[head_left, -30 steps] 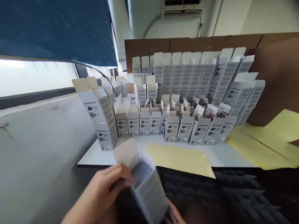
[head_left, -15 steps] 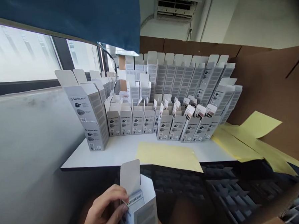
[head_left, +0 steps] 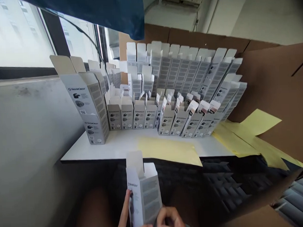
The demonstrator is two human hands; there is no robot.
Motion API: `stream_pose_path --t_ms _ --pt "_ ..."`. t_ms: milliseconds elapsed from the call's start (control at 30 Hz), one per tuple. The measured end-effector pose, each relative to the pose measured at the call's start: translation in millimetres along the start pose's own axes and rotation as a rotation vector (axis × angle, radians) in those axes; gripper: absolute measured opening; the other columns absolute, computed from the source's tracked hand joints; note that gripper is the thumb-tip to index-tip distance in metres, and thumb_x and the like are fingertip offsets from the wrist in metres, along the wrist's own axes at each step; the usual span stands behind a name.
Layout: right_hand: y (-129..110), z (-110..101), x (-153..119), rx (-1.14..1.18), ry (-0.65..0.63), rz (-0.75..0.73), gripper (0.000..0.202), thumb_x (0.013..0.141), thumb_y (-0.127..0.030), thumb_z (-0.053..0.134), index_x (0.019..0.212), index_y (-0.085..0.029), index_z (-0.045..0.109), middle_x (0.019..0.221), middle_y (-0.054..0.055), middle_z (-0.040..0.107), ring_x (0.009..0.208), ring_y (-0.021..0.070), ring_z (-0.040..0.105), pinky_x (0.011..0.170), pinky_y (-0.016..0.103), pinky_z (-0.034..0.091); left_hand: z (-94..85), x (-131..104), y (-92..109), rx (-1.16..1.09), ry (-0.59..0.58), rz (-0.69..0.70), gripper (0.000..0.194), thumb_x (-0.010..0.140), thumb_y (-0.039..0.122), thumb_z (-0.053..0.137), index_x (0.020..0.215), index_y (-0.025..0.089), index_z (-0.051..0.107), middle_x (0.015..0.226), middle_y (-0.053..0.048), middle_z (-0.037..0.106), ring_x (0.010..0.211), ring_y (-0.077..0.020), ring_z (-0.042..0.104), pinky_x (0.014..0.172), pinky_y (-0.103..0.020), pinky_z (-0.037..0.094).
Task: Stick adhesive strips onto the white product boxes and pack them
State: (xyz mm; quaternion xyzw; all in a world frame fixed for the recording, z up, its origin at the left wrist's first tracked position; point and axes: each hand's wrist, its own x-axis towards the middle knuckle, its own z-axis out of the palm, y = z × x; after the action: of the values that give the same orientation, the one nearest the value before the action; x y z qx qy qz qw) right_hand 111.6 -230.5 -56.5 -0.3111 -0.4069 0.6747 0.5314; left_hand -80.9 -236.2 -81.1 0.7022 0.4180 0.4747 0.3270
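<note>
Upright in front of me is a white and grey printed SilverCrest carton point(head_left: 148, 195), its top flaps standing up. My left hand point(head_left: 125, 220) grips it from the left, the index finger stretched up along the printed side and the thumb across the lower front. At the lower right edge my right hand point(head_left: 171, 221) has its fingers curled and pinched against the carton. What lies between those fingertips is hard to make out. The carton's bottom is partly hidden by both hands.
A white table point(head_left: 120, 149) bears several rows of similar cartons point(head_left: 151, 117), with two stacked at the left point(head_left: 93, 130). Yellow sheet point(head_left: 168, 150) overhangs its front edge. More yellow paper point(head_left: 249, 135) lies right. Cardboard point(head_left: 261, 216) and a dark pile of flat pieces point(head_left: 298, 195) are lower right.
The left hand has left the carton's top opening and now holds its lower side. The small printed piece seen at the opening is out of sight. The right hand has come into fuller view.
</note>
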Motion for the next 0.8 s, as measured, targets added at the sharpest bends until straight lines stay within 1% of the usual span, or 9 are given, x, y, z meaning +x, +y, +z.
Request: stream_pose_path --t_ms 67,100,133,200,233,333,433,567,800 --pt "-11 11 -2 0.023 0.018 0.010 0.025 0.061 -0.040 0.087 0.063 -0.021 0.072 0.068 0.000 0.060 0.068 0.0156 0.054 0.066 0.027 0.045 -9.4 -1 17 0.033 -0.041 0.080 0.062 0.074 0.020 0.081 0.129 0.040 0.060 0.170 -0.003 0.006 0.146 -0.0436 0.033 0.106 -0.053 0.052" --pt "-17 16 -1 0.046 0.004 0.014 0.023 0.061 -0.037 0.087 0.062 -0.020 0.071 0.068 0.000 0.060 0.069 0.0153 0.054 0.065 0.026 0.045 -14.5 1 27 0.067 -0.070 0.153 0.050 0.073 0.018 0.080 0.118 0.033 0.066 0.170 -0.002 -0.008 0.150 -0.0470 0.020 0.110 -0.057 0.045" --pt "-23 21 1 0.073 -0.008 0.037 0.021 0.062 -0.036 0.086 0.062 -0.021 0.071 0.068 -0.001 0.060 0.069 0.0154 0.055 0.065 0.026 0.045 -19.0 5 37 0.100 -0.084 0.170 0.043 0.074 0.014 0.078 0.113 0.028 0.066 0.169 -0.003 -0.012 0.152 -0.0464 0.013 0.113 -0.060 0.040" --pt "-33 25 6 0.094 -0.013 0.046 0.018 0.067 -0.036 0.082 0.068 -0.022 0.071 0.078 0.001 0.066 0.077 0.0181 0.060 0.070 0.028 0.049 -25.6 17 50 0.089 -0.079 0.200 0.039 0.074 0.010 0.075 0.109 0.024 0.062 0.170 -0.008 -0.007 0.154 -0.0438 0.008 0.116 -0.065 0.031" --pt "-38 25 7 0.078 0.003 0.012 0.016 0.070 -0.036 0.080 0.073 -0.023 0.071 0.093 0.003 0.069 0.088 0.0208 0.062 0.076 0.031 0.050 -27.7 23 54 0.059 -0.034 0.208 0.040 0.074 0.009 0.075 0.107 0.023 0.059 0.170 -0.009 -0.004 0.154 -0.0430 0.010 0.116 -0.067 0.029" --pt "-52 22 5 -0.160 0.128 -0.232 0.007 0.082 -0.029 0.072 0.079 -0.024 0.070 0.122 0.006 0.064 0.114 0.0247 0.058 0.093 0.039 0.048 -30.9 35 58 -0.009 0.067 0.199 0.046 0.071 0.010 0.080 0.106 0.023 0.055 0.169 -0.012 0.000 0.152 -0.0427 0.019 0.114 -0.069 0.031" --pt "-67 20 -3 -0.552 0.196 -0.496 0.010 0.087 -0.015 0.066 0.082 -0.023 0.069 0.108 0.006 0.063 0.102 0.0210 0.059 0.089 0.039 0.048 -32.9 39 57 -0.037 0.096 0.192 0.048 0.069 0.011 0.082 0.106 0.023 0.054 0.169 -0.014 0.001 0.150 -0.0431 0.024 0.111 -0.066 0.038" --pt "-85 27 -7 -0.997 0.045 -0.787 0.024 0.080 0.000 0.068 0.092 -0.021 0.071 0.092 0.005 0.062 0.084 0.0187 0.057 0.069 0.034 0.049 -33.9 41 57 -0.091 0.112 0.176 0.048 0.069 0.013 0.083 0.107 0.023 0.055 0.168 -0.014 0.003 0.148 -0.0426 0.031 0.109 -0.061 0.044" --pt "-95 43 -1 -1.356 -0.122 -1.018 0.028 0.080 0.000 0.070 0.100 -0.019 0.070 0.083 0.005 0.067 0.077 0.0184 0.057 0.064 0.035 0.051 -31.7 41 59 -0.161 0.114 0.128 0.050 0.069 0.018 0.086 0.108 0.025 0.056 0.169 -0.011 0.005 0.147 -0.0424 0.034 0.107 -0.059 0.048"
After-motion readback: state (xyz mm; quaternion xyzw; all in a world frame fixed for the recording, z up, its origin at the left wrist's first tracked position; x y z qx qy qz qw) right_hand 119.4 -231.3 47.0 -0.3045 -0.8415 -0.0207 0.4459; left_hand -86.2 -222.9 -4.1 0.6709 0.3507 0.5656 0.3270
